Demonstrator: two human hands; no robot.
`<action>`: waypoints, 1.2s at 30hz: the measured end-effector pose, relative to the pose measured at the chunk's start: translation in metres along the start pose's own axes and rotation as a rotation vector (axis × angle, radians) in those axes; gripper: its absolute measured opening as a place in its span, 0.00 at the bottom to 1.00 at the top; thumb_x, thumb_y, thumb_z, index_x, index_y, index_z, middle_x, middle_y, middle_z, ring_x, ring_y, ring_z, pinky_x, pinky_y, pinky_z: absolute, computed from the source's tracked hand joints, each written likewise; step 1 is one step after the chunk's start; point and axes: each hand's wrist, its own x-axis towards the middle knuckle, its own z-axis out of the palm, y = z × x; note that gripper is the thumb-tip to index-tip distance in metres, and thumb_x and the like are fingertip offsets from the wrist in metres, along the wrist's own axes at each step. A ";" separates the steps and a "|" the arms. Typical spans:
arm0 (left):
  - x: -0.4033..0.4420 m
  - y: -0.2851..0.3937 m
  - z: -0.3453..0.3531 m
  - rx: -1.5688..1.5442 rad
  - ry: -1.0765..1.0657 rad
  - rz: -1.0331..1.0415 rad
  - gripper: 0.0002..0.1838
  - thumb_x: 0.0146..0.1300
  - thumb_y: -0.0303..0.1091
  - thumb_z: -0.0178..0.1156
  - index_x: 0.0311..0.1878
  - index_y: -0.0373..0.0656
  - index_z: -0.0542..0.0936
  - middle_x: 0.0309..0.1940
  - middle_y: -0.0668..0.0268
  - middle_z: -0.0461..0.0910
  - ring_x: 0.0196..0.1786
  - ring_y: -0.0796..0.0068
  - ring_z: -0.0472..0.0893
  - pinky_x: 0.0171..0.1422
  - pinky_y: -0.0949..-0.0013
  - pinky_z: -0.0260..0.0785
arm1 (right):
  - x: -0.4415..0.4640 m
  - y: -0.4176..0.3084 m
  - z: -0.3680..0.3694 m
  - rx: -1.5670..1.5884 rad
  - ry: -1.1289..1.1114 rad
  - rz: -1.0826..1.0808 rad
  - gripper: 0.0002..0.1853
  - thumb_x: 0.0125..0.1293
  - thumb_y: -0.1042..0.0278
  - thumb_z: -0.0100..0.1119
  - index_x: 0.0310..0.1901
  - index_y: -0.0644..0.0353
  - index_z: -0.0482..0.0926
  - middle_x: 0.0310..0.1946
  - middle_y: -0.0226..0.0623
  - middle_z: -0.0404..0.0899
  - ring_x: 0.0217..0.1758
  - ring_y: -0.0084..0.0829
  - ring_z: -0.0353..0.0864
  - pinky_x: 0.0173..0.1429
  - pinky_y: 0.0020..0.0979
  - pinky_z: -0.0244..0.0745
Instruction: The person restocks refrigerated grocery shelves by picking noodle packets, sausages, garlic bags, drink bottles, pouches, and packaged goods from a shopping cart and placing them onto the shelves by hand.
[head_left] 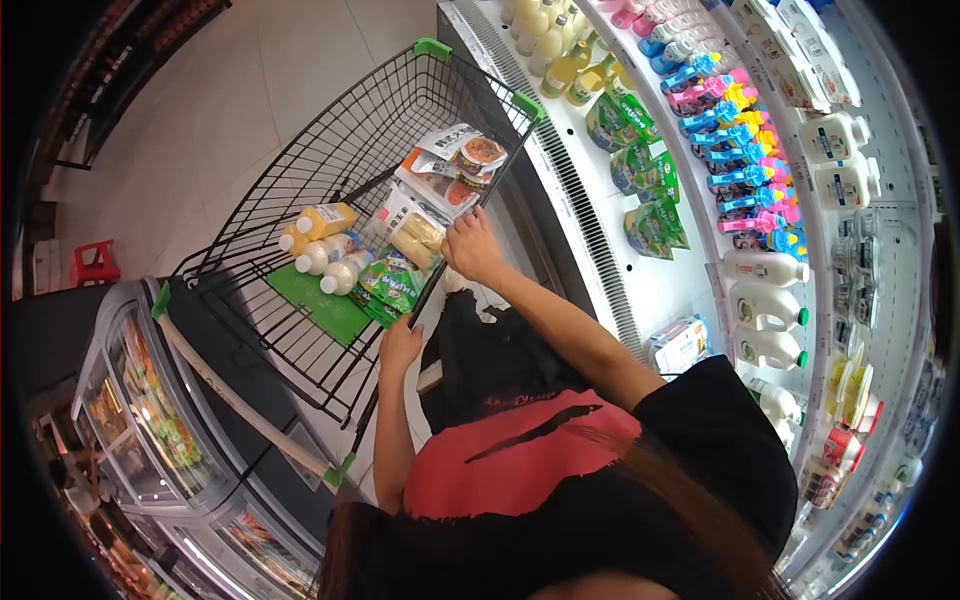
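Note:
A black wire shopping cart [300, 190] with green corners stands in front of me. My left hand [400, 343] is closed on its near side rim, beside green pouches [392, 283] lying in the cart. Farther along that rim, my right hand [472, 246] has its fingers curled over the edge, next to a pack of yellow corn [416, 238]. Beyond the corn lie packaged meals [447, 176] with food pictures on them. Yellow juice bottles [328, 219] and white-capped bottles [327, 252] lie by the cart's green panel [312, 305].
A lit refrigerated shelf [600, 270] runs along my right, with green pouches [652, 185], colourful small bottles [745, 180] and white jugs [765, 305]. Glass-fronted freezers [160, 400] stand at the lower left. A red stool [95, 262] sits on the tiled floor [215, 130].

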 end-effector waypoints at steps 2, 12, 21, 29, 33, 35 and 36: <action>-0.006 -0.001 0.003 0.046 0.030 -0.015 0.25 0.61 0.44 0.61 0.59 0.42 0.78 0.52 0.48 0.81 0.55 0.47 0.80 0.57 0.52 0.72 | -0.009 -0.001 -0.001 0.010 0.034 -0.024 0.17 0.66 0.56 0.52 0.35 0.63 0.81 0.41 0.44 0.79 0.56 0.43 0.73 0.74 0.55 0.52; -0.030 -0.017 0.029 0.226 0.142 -0.060 0.20 0.59 0.47 0.62 0.47 0.44 0.85 0.39 0.52 0.85 0.47 0.49 0.83 0.50 0.52 0.74 | -0.075 -0.014 0.011 0.234 0.059 0.001 0.23 0.69 0.50 0.47 0.49 0.65 0.74 0.59 0.55 0.69 0.77 0.58 0.50 0.75 0.66 0.39; -0.077 0.007 0.037 0.206 0.090 0.047 0.19 0.61 0.45 0.58 0.45 0.38 0.83 0.38 0.48 0.84 0.44 0.48 0.83 0.47 0.51 0.74 | -0.109 -0.011 -0.012 0.184 0.001 0.055 0.26 0.67 0.49 0.44 0.52 0.65 0.75 0.62 0.52 0.69 0.79 0.53 0.48 0.79 0.60 0.35; -0.122 -0.006 0.058 0.195 0.196 0.150 0.17 0.63 0.44 0.58 0.38 0.37 0.82 0.37 0.48 0.84 0.42 0.45 0.83 0.47 0.48 0.74 | -0.145 -0.027 -0.013 0.086 0.097 0.056 0.22 0.66 0.57 0.46 0.51 0.68 0.74 0.64 0.56 0.67 0.79 0.54 0.47 0.76 0.62 0.44; -0.138 -0.025 0.070 0.130 0.206 0.162 0.18 0.62 0.44 0.59 0.41 0.36 0.82 0.37 0.45 0.83 0.44 0.43 0.82 0.48 0.48 0.74 | -0.165 -0.035 -0.010 0.101 0.099 0.061 0.21 0.66 0.58 0.47 0.50 0.68 0.74 0.65 0.56 0.66 0.79 0.55 0.47 0.76 0.63 0.46; -0.159 -0.025 0.071 0.018 0.094 0.201 0.21 0.63 0.46 0.60 0.46 0.35 0.81 0.37 0.44 0.83 0.43 0.48 0.84 0.46 0.51 0.74 | -0.180 -0.037 -0.010 0.087 0.106 0.091 0.20 0.65 0.60 0.48 0.50 0.69 0.74 0.66 0.56 0.65 0.79 0.56 0.47 0.75 0.62 0.47; -0.162 -0.034 0.074 0.010 0.094 0.188 0.21 0.63 0.46 0.60 0.46 0.35 0.81 0.37 0.44 0.83 0.43 0.48 0.84 0.46 0.51 0.74 | -0.189 -0.039 -0.014 0.062 0.103 0.092 0.20 0.66 0.60 0.47 0.50 0.68 0.74 0.67 0.54 0.64 0.79 0.55 0.48 0.76 0.62 0.46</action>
